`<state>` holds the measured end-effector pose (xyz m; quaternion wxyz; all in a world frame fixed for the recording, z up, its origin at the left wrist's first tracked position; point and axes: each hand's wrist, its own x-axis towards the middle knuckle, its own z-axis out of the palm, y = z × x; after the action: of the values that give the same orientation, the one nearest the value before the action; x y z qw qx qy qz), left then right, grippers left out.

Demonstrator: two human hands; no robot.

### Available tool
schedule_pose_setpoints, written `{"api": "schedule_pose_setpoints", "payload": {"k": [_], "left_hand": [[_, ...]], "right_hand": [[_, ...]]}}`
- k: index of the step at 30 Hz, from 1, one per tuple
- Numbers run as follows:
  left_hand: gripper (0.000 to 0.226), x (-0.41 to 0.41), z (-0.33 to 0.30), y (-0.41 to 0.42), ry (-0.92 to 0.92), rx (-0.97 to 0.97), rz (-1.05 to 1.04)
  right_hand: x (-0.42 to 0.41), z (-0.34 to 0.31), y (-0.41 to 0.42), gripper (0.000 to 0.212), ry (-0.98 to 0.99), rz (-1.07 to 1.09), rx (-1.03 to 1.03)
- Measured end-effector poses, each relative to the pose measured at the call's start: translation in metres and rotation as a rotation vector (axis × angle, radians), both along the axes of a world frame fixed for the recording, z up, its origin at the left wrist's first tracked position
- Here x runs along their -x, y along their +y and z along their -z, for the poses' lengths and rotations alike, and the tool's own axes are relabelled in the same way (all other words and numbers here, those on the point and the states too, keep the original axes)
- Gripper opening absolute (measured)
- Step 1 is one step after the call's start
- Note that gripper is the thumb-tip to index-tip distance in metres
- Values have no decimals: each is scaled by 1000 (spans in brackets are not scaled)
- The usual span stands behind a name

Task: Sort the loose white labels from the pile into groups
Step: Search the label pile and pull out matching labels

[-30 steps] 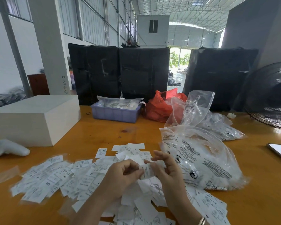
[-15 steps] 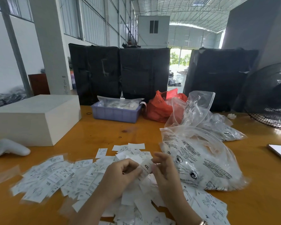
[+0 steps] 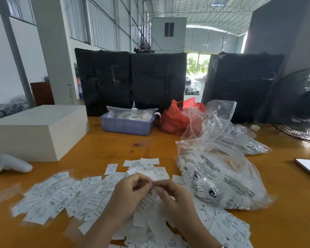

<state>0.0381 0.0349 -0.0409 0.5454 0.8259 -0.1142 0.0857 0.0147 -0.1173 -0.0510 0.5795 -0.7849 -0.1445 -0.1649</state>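
Fingers [image 3: 145,184] of both hands pinch one label [image 3: 148,199] hanging between them.

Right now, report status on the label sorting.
Left hand and right hand both pinch one label, grip firm. Label pile spread across table. Clear bag crowds right side.

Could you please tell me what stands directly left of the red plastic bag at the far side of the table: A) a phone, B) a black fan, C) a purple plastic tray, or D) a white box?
C: the purple plastic tray stands just left of the red plastic bag on the table.
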Motion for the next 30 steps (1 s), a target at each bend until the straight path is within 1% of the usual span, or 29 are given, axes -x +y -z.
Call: {"api": "schedule_pose_setpoints", "payload": {"k": [2, 5, 8, 10, 14, 15, 17, 19, 20, 26, 28, 30], "left_hand": [[11, 0, 0, 0, 6, -10, -7], [10, 1, -1, -1, 10, -6, -18], [7, 0, -2, 0, 5, -4, -42], [7, 0, -2, 0, -2, -5, -79], [7, -3, -6, 11, -40, 24, -257], [8, -4, -7, 16, -74, -8, -321], [6, -6, -9, 27, -145, -145, -469], [14, -8, -11, 39, -174, -287, -593], [18, -8, -11, 44, -166, -352, -623], [34, -5, -3, 53, 41, -721, -656], [38, -5, -3, 52, 12, -815, -677], [36, -6, -4, 48, -91, -796, -668]], "right_hand": [[-2, 1, 0, 25, 74, -13, -25], [-4, 4, -2, 24, 159, -24, -48], [-3, 3, -2, 25, 213, -121, -77], [-1, 3, -2, 28, 191, -120, -84], [-1, 2, -6, 34, 34, 22, -114], [-1, 2, -7, 34, 10, 54, -109], [-1, 0, -10, 35, -34, 106, -83], [-2, -2, -13, 37, -59, 139, -80], [-3, -2, -14, 37, -62, 151, -89], [-5, 0, -24, 38, -86, 210, -62], [-5, -1, -25, 40, -134, 236, -25], [-6, -5, -27, 40, -210, 291, 14]]}}
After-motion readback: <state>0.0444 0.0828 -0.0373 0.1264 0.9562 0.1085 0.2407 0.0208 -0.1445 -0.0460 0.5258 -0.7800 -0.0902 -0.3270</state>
